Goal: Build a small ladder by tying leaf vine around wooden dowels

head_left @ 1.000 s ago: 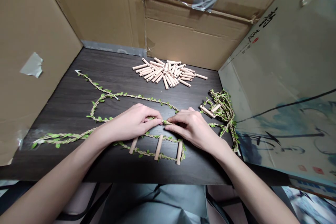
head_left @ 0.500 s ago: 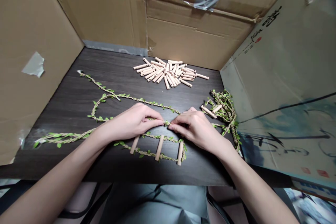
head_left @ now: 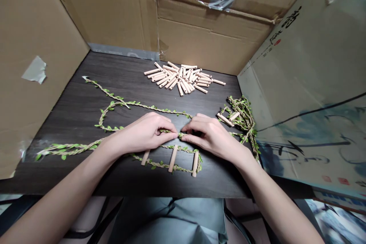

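My left hand and my right hand meet at the middle of a dark wooden table. Both pinch the same spot of a twine vine with green leaves, fingertips touching at a small knot. Just in front of my hands lies a short ladder piece: three wooden pegs strung between two strands of the vine. The vine loops away to the left and back across the table.
A heap of loose wooden pegs lies at the back of the table. A tangle of vine with two pegs sits at the right edge. Cardboard walls stand behind and to the left; a printed paper bag stands to the right.
My hands have closed in on each other, the right one sliding a little left, and the fingertips now press together on the knot. The rest has not moved.
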The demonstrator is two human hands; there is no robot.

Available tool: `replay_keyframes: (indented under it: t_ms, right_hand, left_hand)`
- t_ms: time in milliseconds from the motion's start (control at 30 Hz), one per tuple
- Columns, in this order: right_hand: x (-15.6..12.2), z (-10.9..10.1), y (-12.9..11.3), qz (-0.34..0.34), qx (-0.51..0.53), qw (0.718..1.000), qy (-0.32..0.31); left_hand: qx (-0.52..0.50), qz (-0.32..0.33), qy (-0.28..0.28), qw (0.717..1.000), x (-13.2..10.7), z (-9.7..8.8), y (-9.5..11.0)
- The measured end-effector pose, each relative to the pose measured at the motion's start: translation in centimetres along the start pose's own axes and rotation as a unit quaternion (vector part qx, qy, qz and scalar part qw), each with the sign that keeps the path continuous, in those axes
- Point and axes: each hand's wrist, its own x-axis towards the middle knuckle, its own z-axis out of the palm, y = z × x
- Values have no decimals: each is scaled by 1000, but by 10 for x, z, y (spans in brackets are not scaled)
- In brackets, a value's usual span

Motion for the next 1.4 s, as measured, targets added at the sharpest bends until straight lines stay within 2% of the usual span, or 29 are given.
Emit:
replay_keyframes:
  t_ms: [100, 167, 300, 367, 467, 567, 800, 967, 1033, 1100, 1167, 1267, 1400]
  right_hand:
    - [-1, -9, -3, 11, -17, 999, 37]
    - [-4, -16, -5, 60, -38, 996, 54]
    - [-16, -22, -9, 192, -98, 976, 32]
    - [-22, -20, -9, 222, -105, 969, 10]
    - [-27, -14, -8, 223, -57, 973, -5]
    - [-27, -9, -8, 230, -19, 973, 20]
    - [-21, -2, -16, 252, -28, 967, 22]
    - [-26, 1, -15, 240, -26, 970, 27]
    - [-29, 1, -15, 225, -33, 972, 54]
    - [-29, 1, -17, 192, -51, 976, 91]
    - [-26, 2, -21, 137, -73, 983, 103]
    - [-15, 10, -24, 72, -115, 988, 68]
    - [-3, 22, -21, 49, -133, 989, 49]
  left_hand:
    - [38, 21, 25, 999, -1, 2, 0]
    - [61, 31, 48, 997, -1, 3, -1]
    - [82, 59, 63, 993, 1, 9, -3]
    - [84, 71, 59, 992, 2, 11, -3]
    - [83, 84, 33, 993, 3, 13, -2]
    - [75, 83, 20, 993, 3, 13, -1]
    - [58, 63, 12, 996, 0, 11, -2]
    - [50, 32, 8, 998, 0, 11, -1]
    - [45, 15, 5, 999, 0, 11, -1]
    - [40, 10, -1, 999, 0, 11, -1]
    - [34, 12, -6, 999, -1, 10, 0]
    - [20, 7, -7, 1000, -1, 9, 1]
    - [-7, -11, -11, 1000, -1, 5, 4]
